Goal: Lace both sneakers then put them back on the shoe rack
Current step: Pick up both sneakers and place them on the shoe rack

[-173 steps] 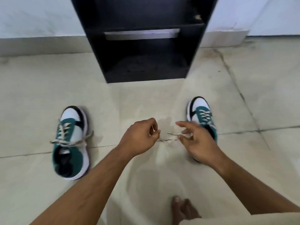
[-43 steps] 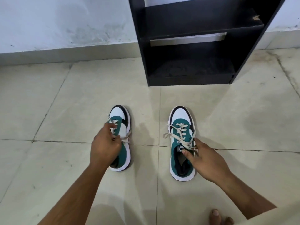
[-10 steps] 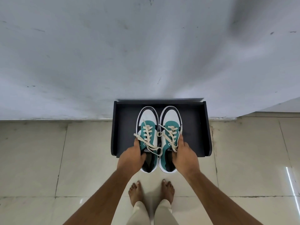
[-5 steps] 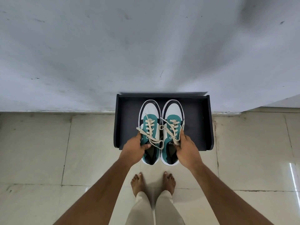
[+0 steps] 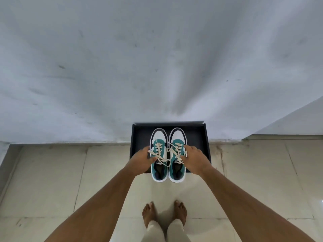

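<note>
**Pair of laced sneakers held at the top of the shoe rack**

The person stood facing the black, box-shaped shoe rack (image 5: pixel 197 137) and held one teal-and-white sneaker in each hand over its top shelf. The left hand (image 5: pixel 142 160) was curled around the outer side of the left sneaker (image 5: pixel 158 154), thumb near the tongue; the right hand (image 5: pixel 194 158) gripped the outer side of the right sneaker (image 5: pixel 177 154) the same way, fingers closed on the upper. The two shoes were side by side and touching, toes pointing toward the pale grey wall (image 5: pixel 157 58) behind the rack, heels projecting past the rack's front edge. Whether the soles already rested on the shelf could not be told from above.

To finish the placement well, the pair probably needed to be pushed toward the wall until the heels cleared the front edge, kept parallel, and let go only once both soles sat flat. The loose lace ends were best tucked inward so that they did not hang over the edge.

Each sneaker had a white toe cap with a dark rim, a teal lace panel, a teal collar and a white sole. Cream laces (image 5: pixel 163 157) ran crosswise through the eyelets of both, the ends lying slack across the tongues.
</note>
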